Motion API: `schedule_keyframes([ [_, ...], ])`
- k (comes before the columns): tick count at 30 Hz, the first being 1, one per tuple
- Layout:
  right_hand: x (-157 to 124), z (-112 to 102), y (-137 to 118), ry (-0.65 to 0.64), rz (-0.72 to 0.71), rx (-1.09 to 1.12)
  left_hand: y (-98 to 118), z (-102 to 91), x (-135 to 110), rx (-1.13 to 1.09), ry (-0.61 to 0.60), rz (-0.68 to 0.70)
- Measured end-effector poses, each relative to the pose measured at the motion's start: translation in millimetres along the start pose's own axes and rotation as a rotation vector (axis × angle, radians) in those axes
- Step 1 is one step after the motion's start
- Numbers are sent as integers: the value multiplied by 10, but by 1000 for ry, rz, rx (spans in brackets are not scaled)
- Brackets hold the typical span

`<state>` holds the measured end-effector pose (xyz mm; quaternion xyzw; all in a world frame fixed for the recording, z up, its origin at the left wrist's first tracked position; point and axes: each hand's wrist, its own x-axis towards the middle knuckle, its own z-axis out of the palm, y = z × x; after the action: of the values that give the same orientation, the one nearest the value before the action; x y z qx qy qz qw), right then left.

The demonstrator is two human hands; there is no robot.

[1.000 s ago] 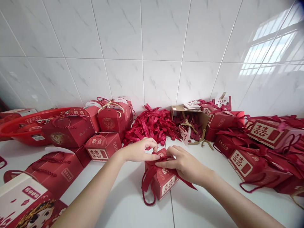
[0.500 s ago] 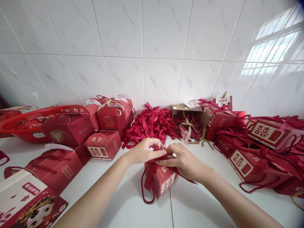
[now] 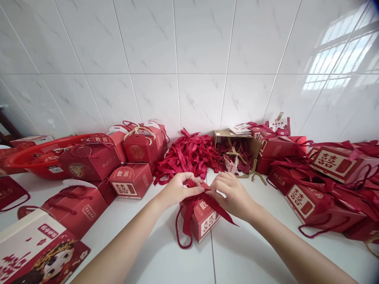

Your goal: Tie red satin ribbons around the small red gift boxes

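Observation:
In the middle of the white surface stands a small red gift box (image 3: 204, 221) with a cream double-character panel on its front and a twisted cord handle (image 3: 178, 232) hanging at its left. A dark red ribbon (image 3: 220, 209) lies over the box top, one tail down the front left and another slanting out to the right. My left hand (image 3: 180, 189) pinches the ribbon between thumb and fingers above the box. At the right, my right hand (image 3: 229, 193) is closed with its fingertips on the ribbon. The ribbon's crossing is partly hidden by the fingers.
A heap of red ribbons (image 3: 192, 154) lies by the tiled wall, beside an open cardboard box (image 3: 257, 146) of small pieces. Finished-looking boxes with bows (image 3: 328, 163) are stacked at right. More red boxes (image 3: 132, 181) and a red plastic basket (image 3: 35, 167) stand at left.
My right hand has turned, its fingers now raised and more curled. The ribbon's right tail now lies broad across the box's front right. My left hand keeps its pinch.

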<state>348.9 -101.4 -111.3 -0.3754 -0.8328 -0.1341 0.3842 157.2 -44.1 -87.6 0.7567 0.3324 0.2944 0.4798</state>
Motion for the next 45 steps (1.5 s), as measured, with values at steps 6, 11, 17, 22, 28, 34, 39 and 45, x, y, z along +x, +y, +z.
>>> schedule_keyframes([
  [6, 4, -3, 58, 16, 49, -4, -40, 46, -65, -78, 59, -39],
  [11, 6, -96, 116, -17, 50, -14, -87, 70, -89, -86, 73, -2],
  [17, -43, -111, 97, -110, 127, 32, -79, 66, -137, -156, 33, -27],
  [22, -55, -84, 81, -193, 207, 53, -49, 65, -170, -171, 36, -73],
  [28, -26, -71, 48, -145, 230, 180, -33, 94, -180, -85, 72, -38],
  [34, -30, -78, 21, -160, 233, 237, -17, 112, -187, 2, 124, -51],
  [39, -34, -63, 11, -135, 228, 243, -16, 109, -199, -68, 130, -49],
  [45, -46, -72, -17, -142, 187, 213, -23, 92, -205, -75, 133, -86],
])
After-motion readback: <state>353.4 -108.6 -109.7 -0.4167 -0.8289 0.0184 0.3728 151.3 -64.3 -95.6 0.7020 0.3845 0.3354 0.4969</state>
